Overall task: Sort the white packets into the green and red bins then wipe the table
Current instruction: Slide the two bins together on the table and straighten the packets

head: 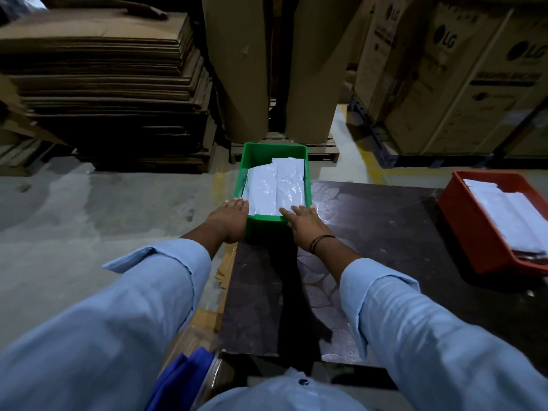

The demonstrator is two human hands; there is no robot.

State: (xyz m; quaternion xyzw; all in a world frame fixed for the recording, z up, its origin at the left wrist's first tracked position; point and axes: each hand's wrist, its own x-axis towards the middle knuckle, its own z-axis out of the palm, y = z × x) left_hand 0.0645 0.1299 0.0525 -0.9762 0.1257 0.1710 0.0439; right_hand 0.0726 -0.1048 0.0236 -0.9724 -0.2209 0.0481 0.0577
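The green bin (258, 152) stands at the far left corner of the dark table (385, 232), filled with white packets (277, 188). My left hand (229, 216) rests against the bin's near left corner, fingers straight, fingertips at the rim. At the bin's near right corner lies my right hand (302, 222), its straight fingers touching the packets' near edge. On the right side of the table, the red bin (462, 221) also holds white packets (513, 218).
A blue cloth (181, 378) lies at the bottom left near my body. Stacked flat cardboard (103, 84), tall brown paper rolls (246, 69) and large printed cartons (459, 78) stand on the concrete floor behind the table. Floor (89, 218) stretches to the left.
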